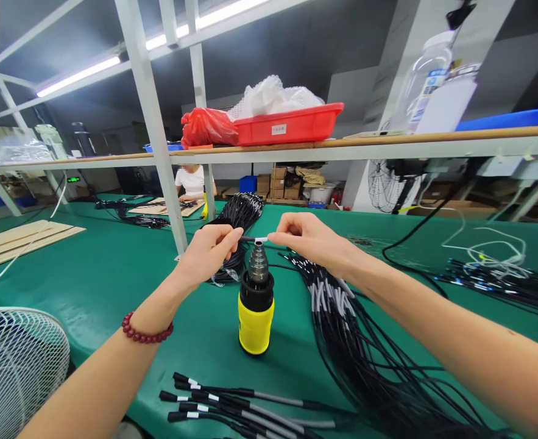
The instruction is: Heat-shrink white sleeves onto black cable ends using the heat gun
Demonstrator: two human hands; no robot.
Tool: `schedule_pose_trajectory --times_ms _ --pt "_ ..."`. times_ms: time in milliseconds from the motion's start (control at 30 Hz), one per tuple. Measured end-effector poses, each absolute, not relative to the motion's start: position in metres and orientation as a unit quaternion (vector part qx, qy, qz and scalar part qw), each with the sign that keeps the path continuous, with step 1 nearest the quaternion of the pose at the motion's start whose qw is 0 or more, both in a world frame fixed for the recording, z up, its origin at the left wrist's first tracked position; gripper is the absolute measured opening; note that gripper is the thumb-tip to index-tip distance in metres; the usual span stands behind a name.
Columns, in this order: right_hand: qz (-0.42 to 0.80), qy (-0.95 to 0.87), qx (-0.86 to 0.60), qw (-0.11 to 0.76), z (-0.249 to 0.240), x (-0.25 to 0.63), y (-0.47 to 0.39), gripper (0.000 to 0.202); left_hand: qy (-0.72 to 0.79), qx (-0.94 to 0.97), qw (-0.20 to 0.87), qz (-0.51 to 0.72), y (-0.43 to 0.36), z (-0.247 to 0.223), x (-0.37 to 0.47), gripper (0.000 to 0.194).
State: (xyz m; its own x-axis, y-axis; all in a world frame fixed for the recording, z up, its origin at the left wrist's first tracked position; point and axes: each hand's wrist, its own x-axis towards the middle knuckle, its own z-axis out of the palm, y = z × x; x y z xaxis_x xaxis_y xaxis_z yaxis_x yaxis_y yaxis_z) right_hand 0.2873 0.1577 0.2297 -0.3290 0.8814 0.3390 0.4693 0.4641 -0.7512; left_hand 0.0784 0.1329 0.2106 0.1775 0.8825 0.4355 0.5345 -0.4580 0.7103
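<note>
Above the nozzle of a yellow and black heat gun [256,317], a black cable with a white sleeve [260,239] is stretched level between my two hands. My left hand [210,250] pinches its left end, and my right hand [303,236] pinches it just right of the white sleeve. The heat gun stands upright on the green table, its stepped metal nozzle pointing up at the sleeve. Right of it lies a large bundle of black cables [342,329] with grey and white sleeves. Several cables with white labels [214,399] lie in front of the heat gun.
A coil of black cables [239,213] lies behind my left hand, beside a white shelf post [152,116]. A red tray [291,125] stands on the shelf overhead. At the lower left is a fan [19,366]. A person [191,181] sits across the table.
</note>
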Motion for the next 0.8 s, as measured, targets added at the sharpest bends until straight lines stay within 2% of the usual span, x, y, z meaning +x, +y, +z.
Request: schedule_pose_trajectory --times_ms 233,433,500,800 --pt "0.208 -0.818 -0.421 0.332 0.232 0.296 0.155 0.033 0.474 0.727 0.229 0.441 0.131 0.211 0.076 0.032" --pt "0.206 -0.827 -0.387 0.353 0.231 0.296 0.151 0.032 0.485 0.735 0.227 0.415 0.133 0.211 0.075 0.053" --pt "0.207 -0.828 -0.380 0.355 0.230 0.295 0.152 0.032 0.484 0.737 0.223 0.415 0.132 0.211 0.076 0.053" --pt "0.220 -0.824 -0.384 0.353 0.226 0.301 0.161 0.025 0.465 0.739 0.229 0.430 0.133 0.210 0.077 0.022"
